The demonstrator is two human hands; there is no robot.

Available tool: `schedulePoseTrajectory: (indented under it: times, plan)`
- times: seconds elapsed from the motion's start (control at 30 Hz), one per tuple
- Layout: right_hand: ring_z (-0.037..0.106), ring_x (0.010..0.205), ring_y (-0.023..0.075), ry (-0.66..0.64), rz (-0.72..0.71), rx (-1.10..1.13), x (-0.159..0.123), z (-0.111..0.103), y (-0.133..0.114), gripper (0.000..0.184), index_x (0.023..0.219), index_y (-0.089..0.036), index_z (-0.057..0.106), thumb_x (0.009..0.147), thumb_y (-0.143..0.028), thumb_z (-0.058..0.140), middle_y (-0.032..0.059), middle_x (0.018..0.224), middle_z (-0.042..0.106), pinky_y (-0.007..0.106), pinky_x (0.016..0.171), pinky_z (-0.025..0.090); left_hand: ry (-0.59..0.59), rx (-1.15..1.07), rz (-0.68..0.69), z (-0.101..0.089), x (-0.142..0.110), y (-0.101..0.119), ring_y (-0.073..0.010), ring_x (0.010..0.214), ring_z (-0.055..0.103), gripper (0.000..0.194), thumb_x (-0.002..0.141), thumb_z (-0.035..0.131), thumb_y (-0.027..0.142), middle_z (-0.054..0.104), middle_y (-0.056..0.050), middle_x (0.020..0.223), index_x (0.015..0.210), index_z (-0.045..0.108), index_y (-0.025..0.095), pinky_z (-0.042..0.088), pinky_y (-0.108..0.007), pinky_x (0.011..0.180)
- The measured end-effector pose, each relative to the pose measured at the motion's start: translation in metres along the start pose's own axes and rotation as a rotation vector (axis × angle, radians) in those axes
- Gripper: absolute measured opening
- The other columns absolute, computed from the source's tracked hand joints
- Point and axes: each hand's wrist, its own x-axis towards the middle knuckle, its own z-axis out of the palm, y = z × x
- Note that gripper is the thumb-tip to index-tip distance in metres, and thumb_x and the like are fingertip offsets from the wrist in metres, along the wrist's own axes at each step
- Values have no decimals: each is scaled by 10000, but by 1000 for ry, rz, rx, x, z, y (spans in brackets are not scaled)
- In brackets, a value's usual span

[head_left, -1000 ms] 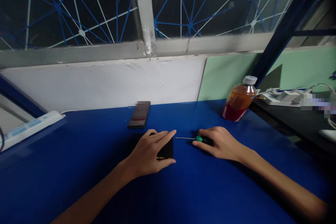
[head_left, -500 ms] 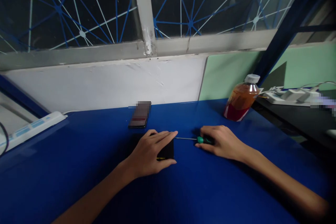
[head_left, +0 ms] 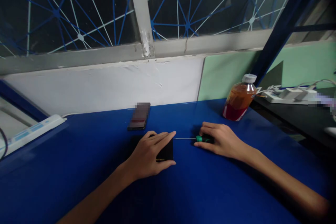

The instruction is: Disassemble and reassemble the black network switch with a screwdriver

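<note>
Left hand [head_left: 151, 150]: grip spread over a black, boxy object with a small yellow marking on its near side [head_left: 167, 150], fingers across the top, thumb along the near edge, holding it on the glossy blue worktop [head_left: 189, 196]. Right hand [head_left: 224, 140]: grip closed round the handle of a green-and-black screwdriver with a thin metal shaft [head_left: 198, 139]. Tip at the object's right edge; can't tell if it's seated in anything. Dark flat phone [head_left: 139, 116] just beyond left hand. To do it well, I'd say: keep the shaft level and square to that edge, push straight along it, brace the object against sliding, left fingertips out of the tip's line.
</note>
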Motion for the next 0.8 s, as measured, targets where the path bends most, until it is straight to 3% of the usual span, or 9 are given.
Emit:
schedulePoseTrajectory:
  times: [0.17,0.43,0.67,0.8]
  plan:
    - [563,575,149,5,66,-16,-2,6,-4,259,860,-219,537,857,-477,557,1,717,637,255,502,295,14,3,-1,0,1,1,-282,1121,544,742,837,628,433,549,-116,1312,1449,256,242,410,-470,922]
    - [607,662,164,21,39,-17,0,7,-5,381,888,-210,595,926,-538,405,27,780,640,263,548,343,20,17,-4,1,1,-1,-279,1105,549,742,833,628,442,544,-124,1312,1444,266,223,410,-467,917]
    - [589,686,171,25,68,-70,2,8,-1,368,863,-200,604,869,-555,506,44,854,593,267,555,367,-30,15,8,1,1,-3,-262,1201,493,722,847,622,449,512,-87,1362,1439,255,261,384,-445,944]
    - [577,679,164,15,58,-70,2,9,-3,329,839,-201,577,863,-526,537,33,853,593,262,547,350,-9,17,0,1,1,-3,-260,1135,528,754,835,635,453,530,-93,1338,1448,242,256,403,-425,913]
